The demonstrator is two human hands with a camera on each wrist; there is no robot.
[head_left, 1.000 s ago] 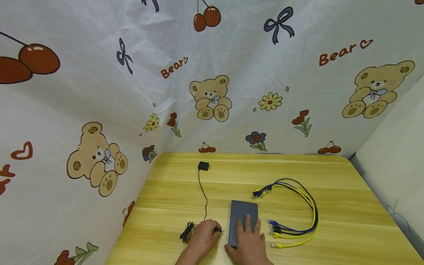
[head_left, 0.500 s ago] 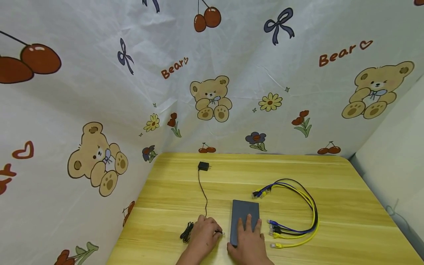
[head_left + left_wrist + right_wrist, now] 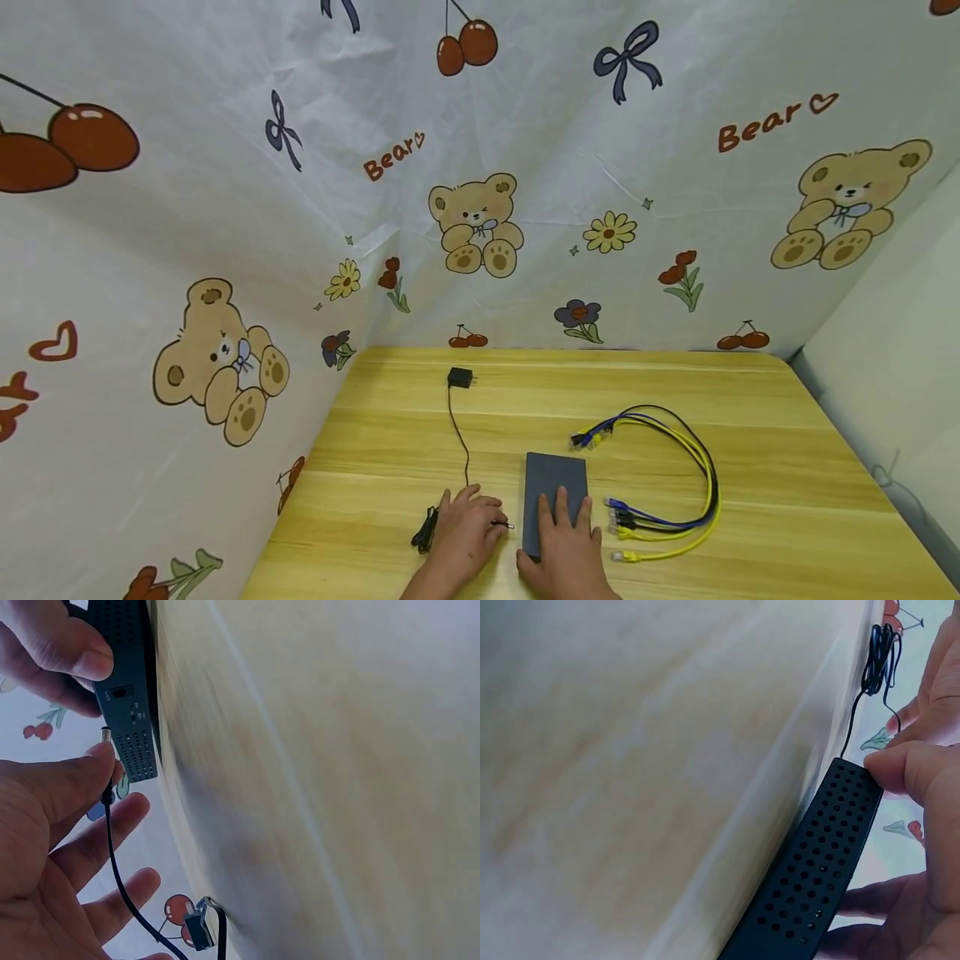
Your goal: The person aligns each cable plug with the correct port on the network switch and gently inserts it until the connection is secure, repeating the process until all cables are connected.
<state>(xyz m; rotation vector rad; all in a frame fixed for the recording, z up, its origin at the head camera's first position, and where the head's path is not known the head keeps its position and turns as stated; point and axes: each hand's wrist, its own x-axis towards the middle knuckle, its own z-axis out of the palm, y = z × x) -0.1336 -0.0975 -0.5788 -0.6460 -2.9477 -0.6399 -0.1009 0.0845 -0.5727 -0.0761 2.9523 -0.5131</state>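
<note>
Between thumb and index finger, my left hand pinches the barrel plug of a thin black power cord; its other fingers are spread. The metal tip sits just apart from the end face of a flat dark grey box. That face has vent holes and a round power jack. My right hand rests on the box with straight fingers spread over its top, the thumb at the near left corner. The cord runs to a black power adapter farther back, and its tied coil lies beside my left hand.
A looped bundle of yellow, blue and black network cables lies to the right of the box. Behind the wooden table hangs a white cloth printed with bears, partly covering the left side too.
My left hand has shifted slightly right with the plug, and its free fingers have spread. The box and my right hand have slid a little to the right.
</note>
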